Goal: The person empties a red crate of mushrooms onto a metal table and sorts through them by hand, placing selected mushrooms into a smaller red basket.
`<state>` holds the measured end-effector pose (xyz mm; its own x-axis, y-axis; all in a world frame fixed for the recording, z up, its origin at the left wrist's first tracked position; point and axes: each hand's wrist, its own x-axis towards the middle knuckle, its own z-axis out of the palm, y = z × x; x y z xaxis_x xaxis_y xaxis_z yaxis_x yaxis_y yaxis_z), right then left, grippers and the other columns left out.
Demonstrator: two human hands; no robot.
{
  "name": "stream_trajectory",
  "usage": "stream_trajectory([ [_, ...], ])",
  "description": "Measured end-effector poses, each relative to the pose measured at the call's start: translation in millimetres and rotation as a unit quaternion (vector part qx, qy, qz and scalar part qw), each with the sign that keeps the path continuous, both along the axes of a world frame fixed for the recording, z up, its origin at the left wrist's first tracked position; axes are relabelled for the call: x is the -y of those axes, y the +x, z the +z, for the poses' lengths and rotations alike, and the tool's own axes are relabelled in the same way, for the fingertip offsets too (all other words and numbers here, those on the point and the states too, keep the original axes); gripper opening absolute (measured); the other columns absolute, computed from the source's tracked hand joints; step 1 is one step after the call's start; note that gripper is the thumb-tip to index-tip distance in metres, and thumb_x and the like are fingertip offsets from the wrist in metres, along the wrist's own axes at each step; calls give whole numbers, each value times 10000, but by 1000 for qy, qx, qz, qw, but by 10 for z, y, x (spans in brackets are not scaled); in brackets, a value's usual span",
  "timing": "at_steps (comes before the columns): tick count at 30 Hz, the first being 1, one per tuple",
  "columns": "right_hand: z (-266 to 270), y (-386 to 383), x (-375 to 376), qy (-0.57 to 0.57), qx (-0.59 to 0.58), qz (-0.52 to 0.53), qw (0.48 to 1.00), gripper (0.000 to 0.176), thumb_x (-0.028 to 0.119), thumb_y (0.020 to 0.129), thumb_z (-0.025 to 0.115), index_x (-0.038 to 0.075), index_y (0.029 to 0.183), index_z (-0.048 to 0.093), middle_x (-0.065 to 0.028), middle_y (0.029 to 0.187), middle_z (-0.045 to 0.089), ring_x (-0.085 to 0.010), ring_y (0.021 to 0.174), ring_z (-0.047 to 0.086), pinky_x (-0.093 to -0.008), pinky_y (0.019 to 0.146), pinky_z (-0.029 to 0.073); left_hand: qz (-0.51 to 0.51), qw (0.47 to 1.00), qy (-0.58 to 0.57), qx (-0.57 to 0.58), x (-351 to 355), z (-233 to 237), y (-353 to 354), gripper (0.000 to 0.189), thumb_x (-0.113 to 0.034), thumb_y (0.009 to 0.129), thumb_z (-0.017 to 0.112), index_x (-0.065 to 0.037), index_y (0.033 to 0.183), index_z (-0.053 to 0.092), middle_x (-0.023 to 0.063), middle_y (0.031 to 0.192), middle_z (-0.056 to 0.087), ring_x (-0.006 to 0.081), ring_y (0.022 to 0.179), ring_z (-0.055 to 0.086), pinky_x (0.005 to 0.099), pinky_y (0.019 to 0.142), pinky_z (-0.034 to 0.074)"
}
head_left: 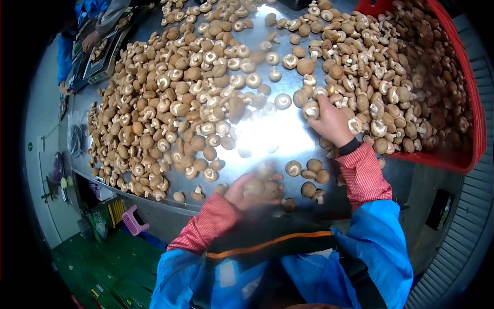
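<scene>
My left hand [239, 192] is palm up near the table's front edge, fingers curled around a few brown shiitake mushrooms [261, 188]; glare and blur hide how many. My right hand [331, 122] is closed on a shiitake mushroom [311, 109] with a pale underside, at the left edge of the pile [363, 67] that spills from a red crate [476, 118]. Between my hands, a small group of mushrooms [315, 166] lies on the metal table [293, 136].
A large heap of mushrooms [149, 103] covers the table's left side. At the far left, a person's hand [91, 41] is by a tray on a scale [100, 69]. A pink plastic stool [135, 221] stands on the green floor [118, 268]. A clear plastic bag [75, 135] hangs at the table's left end.
</scene>
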<state>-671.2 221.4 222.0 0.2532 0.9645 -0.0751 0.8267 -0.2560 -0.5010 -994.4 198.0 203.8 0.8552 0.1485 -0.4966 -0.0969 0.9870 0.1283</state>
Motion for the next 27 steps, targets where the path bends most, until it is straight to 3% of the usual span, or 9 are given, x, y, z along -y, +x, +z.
stream_trajectory([
  [5,-123,-211,-239,33,-4,48,998,526,332,842,666,133,1320,572,-180,988,714,-368,865,698,-422,753,561,-3,1000,8,-27,56,177,-84,586,-434,1007,479,-133,1498,375,169,1390,512,345,1295,504,567,1050,448],
  [8,131,-606,-110,44,-155,132,978,497,307,850,699,125,1299,589,-174,1057,706,-324,930,701,-394,804,554,14,998,40,42,130,210,-401,565,-368,983,531,-122,1474,398,179,1369,516,342,1285,515,518,1072,438],
  [12,234,-1471,96,-194,-399,328,834,524,302,828,763,82,1269,584,-156,1035,690,-314,931,686,-384,848,531,-14,995,86,-51,427,18,-1373,747,-416,860,605,-102,1483,338,243,1293,528,414,1200,537,527,981,501],
  [14,75,-2050,334,-157,-479,394,768,574,344,841,750,82,1308,544,-168,1062,687,-319,978,679,-389,860,523,27,999,31,-16,553,135,-1809,607,-325,932,588,-108,1470,406,202,1330,557,371,1210,579,456,1039,488],
  [16,132,-2528,438,-242,-441,477,721,650,407,860,720,81,1371,487,-193,1120,655,-339,1038,651,-404,888,506,16,986,7,-168,818,161,-2255,696,-393,920,612,-145,1515,351,198,1384,536,385,1230,577,569,955,533],
  [19,-122,-3067,772,-137,-447,540,700,638,437,844,718,91,1322,478,-240,1095,626,-413,926,651,-443,830,521,46,927,-56,-368,1256,-42,-2679,690,-396,917,647,-140,1499,379,195,1340,559,330,1205,592,515,933,533],
  [23,-53,-2927,582,-187,-391,548,716,734,504,837,700,67,1372,453,-243,1094,594,-413,1030,604,-463,869,497,-161,791,17,-589,1531,-540,-2818,614,-395,921,663,-84,1413,467,172,1178,629,286,1056,647,427,833,549],
  [26,-171,-2547,314,-29,-297,452,841,582,447,865,680,65,1293,584,-198,1123,618,-350,1040,612,-448,884,488,-279,755,72,-590,1406,-490,-2709,569,-394,925,675,-42,1348,533,155,1056,682,253,944,688,361,758,561],
  [27,-180,-2293,188,-23,-293,412,863,497,333,858,714,38,1243,606,-139,955,600,-292,883,586,-396,778,469,-289,762,91,-573,1307,-418,-2646,557,-394,926,679,-28,1326,554,149,1016,700,242,907,701,339,733,565],
])
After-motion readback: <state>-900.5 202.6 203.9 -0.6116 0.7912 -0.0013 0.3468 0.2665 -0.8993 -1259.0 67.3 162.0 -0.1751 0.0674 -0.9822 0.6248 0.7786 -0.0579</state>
